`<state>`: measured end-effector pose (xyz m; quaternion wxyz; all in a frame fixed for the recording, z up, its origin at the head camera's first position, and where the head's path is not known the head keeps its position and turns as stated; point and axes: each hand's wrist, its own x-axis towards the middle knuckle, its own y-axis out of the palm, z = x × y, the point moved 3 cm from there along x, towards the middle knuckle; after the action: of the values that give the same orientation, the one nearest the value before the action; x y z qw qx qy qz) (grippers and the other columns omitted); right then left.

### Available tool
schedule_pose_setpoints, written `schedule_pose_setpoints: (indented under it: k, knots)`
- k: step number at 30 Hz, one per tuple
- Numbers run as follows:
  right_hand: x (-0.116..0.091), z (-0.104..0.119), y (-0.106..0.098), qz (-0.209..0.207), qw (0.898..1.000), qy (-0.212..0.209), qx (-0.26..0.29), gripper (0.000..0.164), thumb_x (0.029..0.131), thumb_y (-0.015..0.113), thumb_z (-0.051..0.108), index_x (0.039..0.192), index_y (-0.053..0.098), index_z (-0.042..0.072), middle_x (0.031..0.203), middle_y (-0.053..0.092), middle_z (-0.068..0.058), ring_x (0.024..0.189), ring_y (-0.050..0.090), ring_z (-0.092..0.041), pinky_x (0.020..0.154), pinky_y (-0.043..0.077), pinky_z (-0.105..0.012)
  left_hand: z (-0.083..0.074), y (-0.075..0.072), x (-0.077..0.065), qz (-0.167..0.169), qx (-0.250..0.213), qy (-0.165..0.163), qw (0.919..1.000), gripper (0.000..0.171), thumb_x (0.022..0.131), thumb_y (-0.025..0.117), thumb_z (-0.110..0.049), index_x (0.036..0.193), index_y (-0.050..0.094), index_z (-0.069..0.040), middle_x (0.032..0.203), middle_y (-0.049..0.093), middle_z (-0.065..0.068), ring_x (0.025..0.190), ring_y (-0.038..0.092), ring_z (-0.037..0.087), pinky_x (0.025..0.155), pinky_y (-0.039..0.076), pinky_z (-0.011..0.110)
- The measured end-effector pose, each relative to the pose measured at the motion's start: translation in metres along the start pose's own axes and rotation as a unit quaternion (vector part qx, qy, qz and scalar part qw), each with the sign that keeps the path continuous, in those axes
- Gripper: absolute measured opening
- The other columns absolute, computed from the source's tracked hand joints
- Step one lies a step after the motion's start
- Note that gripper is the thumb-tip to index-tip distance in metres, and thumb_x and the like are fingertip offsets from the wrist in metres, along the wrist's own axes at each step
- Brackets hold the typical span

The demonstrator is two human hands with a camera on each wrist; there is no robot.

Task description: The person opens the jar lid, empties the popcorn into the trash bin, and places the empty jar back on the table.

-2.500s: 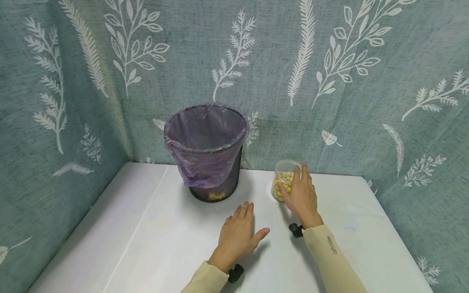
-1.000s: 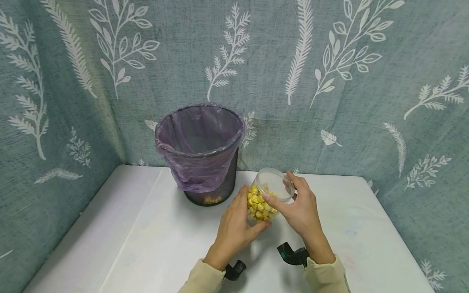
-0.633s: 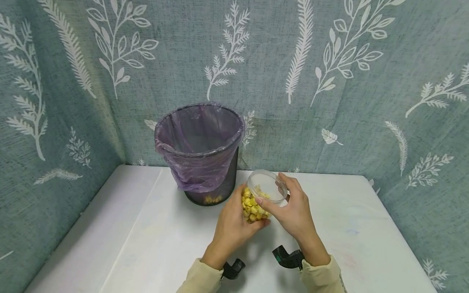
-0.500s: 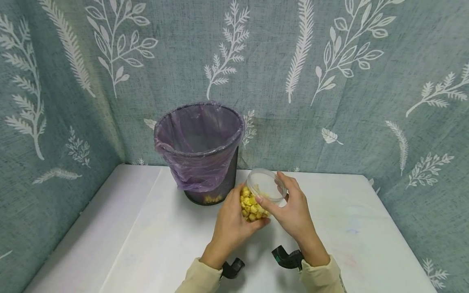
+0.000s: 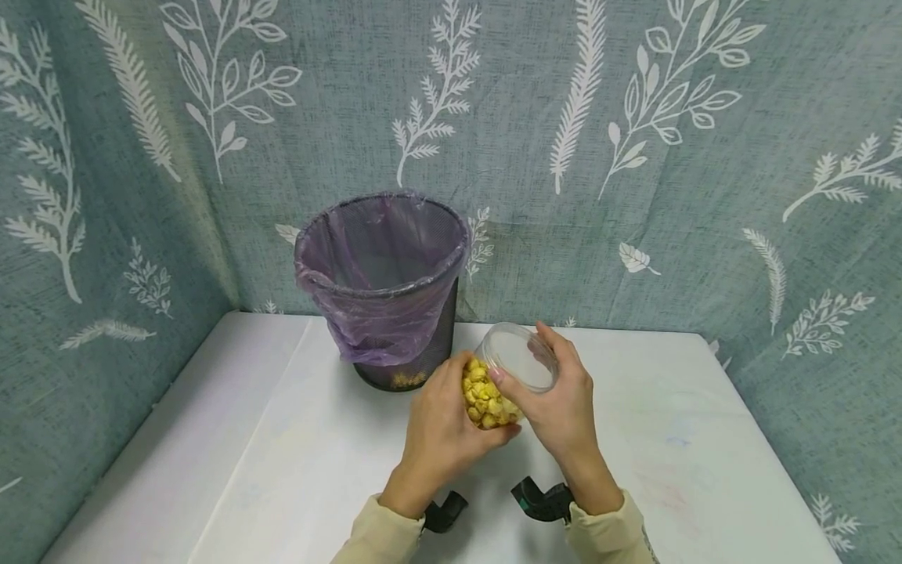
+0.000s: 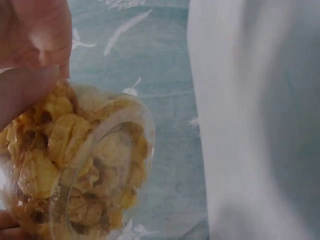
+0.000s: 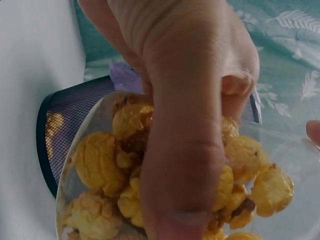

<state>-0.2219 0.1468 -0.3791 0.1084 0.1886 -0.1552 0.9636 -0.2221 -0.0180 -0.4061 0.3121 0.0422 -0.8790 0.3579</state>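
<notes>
A clear plastic jar (image 5: pixel 491 399) of yellow popcorn is tilted between both hands, right of the bin. My left hand (image 5: pixel 444 423) holds its body, the thumb along the near side. At the jar's clear round top (image 5: pixel 521 356), my right hand (image 5: pixel 564 399) grips the edge between thumb and fingers; whether that top is a separate lid is hard to tell. In the left wrist view, popcorn (image 6: pixel 67 140) shows through the wall beside the right hand's fingers (image 6: pixel 35 37). The right wrist view shows the left thumb (image 7: pixel 182 150) across the jar.
A black mesh bin (image 5: pixel 444 329) lined with a purple plastic bag (image 5: pixel 387 321) stands left of the hands, with some yellow pieces low inside. The white table (image 5: pixel 282 470) backs onto a blue-green leaf-patterned curtain (image 5: pixel 521 157).
The jar has come from the table's back right toward the left, into both hands. My left hand, earlier flat and apart, now holds it. Lately the jar's top has shifted slightly right.
</notes>
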Motion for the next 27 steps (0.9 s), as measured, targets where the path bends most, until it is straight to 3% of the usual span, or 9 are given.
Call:
schedule_pose_setpoints:
  k: [7,15,27]
  knots:
    - [0.0002,0.0000,-0.0014,0.016,0.999,-0.004,0.031,0.088,0.078,0.093,0.015,0.154,0.048,0.003,0.150,0.055,-0.019,0.137,0.054,-0.033,0.111,0.041,-0.064,0.0030,-0.0041,0.0020,0.001,0.004,0.016,0.9999,0.102,0.054,0.104,-0.046,0.134,0.059,0.001,0.114,0.069,0.010,0.100,0.067,0.023,0.086,0.059,0.044]
    - [0.0005,0.0028,-0.0020,0.041,0.998,-0.043,0.021,0.092,0.074,0.096,0.012,0.152,0.048,0.002,0.147,0.057,-0.019,0.136,0.056,-0.035,0.109,0.045,-0.062,0.0060,-0.0049,0.0031,0.015,-0.009,0.029,0.9994,0.099,0.054,0.103,-0.044,0.132,0.060,-0.002,0.113,0.069,0.006,0.099,0.065,0.021,0.085,0.058,0.043]
    - [0.0015,0.0048,-0.0078,0.089,0.994,-0.067,0.024,0.089,0.071,0.097,0.008,0.147,0.051,0.002,0.146,0.059,-0.019,0.136,0.056,-0.034,0.099,0.052,-0.059,0.0086,-0.0089,0.0038,0.039,-0.026,0.029,0.9985,0.093,0.054,0.102,-0.046,0.130,0.063,-0.009,0.105,0.066,-0.002,0.094,0.060,0.015,0.080,0.054,0.038]
